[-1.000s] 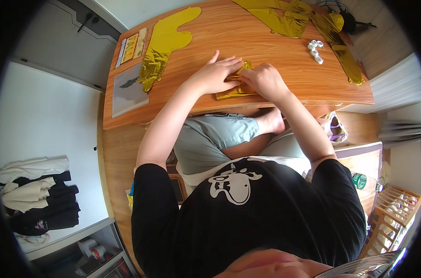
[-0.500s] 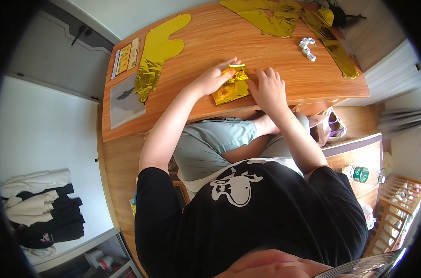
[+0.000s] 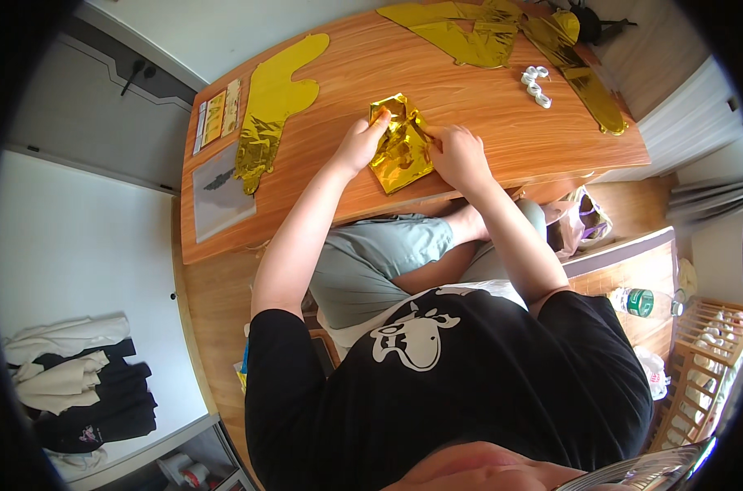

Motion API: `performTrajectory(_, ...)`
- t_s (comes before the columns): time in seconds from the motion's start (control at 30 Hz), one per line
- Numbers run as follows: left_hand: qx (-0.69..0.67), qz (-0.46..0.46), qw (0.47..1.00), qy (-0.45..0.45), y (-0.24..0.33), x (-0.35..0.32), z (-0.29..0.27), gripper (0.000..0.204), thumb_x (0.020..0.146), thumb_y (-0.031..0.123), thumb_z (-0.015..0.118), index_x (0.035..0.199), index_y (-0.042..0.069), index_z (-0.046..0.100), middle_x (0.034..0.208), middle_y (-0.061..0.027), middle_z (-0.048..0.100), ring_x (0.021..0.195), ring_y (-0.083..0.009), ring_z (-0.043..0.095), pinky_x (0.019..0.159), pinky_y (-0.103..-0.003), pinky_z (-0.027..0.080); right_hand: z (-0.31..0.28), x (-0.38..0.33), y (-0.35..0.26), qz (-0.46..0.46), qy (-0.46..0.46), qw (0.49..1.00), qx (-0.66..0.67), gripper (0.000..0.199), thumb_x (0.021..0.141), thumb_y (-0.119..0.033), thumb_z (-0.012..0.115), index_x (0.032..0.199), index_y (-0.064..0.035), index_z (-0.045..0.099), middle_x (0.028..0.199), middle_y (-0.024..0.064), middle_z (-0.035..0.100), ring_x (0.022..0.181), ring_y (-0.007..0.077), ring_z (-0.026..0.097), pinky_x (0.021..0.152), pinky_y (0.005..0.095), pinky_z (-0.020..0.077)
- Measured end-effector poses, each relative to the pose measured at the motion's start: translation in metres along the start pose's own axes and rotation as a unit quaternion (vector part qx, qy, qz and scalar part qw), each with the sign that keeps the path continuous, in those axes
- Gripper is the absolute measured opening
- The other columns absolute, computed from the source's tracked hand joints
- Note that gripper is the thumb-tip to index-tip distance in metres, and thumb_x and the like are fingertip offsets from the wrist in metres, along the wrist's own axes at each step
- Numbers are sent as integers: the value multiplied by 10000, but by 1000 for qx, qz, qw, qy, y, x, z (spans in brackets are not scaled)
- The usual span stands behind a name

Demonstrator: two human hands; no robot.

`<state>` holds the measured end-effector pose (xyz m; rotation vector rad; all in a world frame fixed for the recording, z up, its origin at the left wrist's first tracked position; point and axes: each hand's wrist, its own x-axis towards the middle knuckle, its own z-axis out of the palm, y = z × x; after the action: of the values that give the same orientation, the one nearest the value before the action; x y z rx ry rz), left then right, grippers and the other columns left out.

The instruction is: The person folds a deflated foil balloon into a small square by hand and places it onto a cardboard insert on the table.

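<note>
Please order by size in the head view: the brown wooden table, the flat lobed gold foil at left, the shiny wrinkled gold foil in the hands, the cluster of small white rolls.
Brown wooden table
Flat lobed gold foil
Shiny wrinkled gold foil
White roll cluster

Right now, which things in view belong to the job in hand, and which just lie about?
Job in hand:
- crinkled gold foil, held by left hand and right hand
- probably flat gold foil

Lying about, seemingly:
- plastic bottle
- clothes
</note>
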<state>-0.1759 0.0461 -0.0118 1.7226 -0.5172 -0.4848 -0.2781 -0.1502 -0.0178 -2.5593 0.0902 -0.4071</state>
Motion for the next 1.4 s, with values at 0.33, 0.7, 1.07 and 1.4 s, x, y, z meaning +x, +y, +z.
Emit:
performTrajectory(0.33,-2,-8,998,-59,7,-4,-6,455,1113,411,465,1289,21,619,1161,-16,676,1073,-95,593,956,-309,480,7,5,-8,-103,-18,990,-93,321,918,-178,605,1213,-205,728,1052,108,676,1049,308,650,866,459,533)
performTrajectory(0.7,358,191,911,-75,1,-2,15,486,1050,178,548,1515,58,476,1573,-147,470,1493,-301,388,1234,-410,314,-8,-4,5,-130,35,991,-4,222,897,-154,661,1103,-93,718,971,150,687,980,351,662,827,456,546)
performTrajectory(1.07,442,255,858,-61,-11,-3,18,569,973,209,664,1502,79,496,1576,-150,462,1493,-341,383,1241,-475,289,-21,-32,6,-37,89,995,36,191,873,-113,726,1056,-63,704,890,94,749,888,306,698,836,443,515)
performTrajectory(1.4,421,236,872,-78,-8,-3,15,605,982,295,653,1518,76,477,1601,-147,430,1510,-333,356,1246,-490,267,-16,-35,10,-37,107,994,9,155,854,-130,744,986,-92,674,874,48,755,888,268,689,847,428,481)
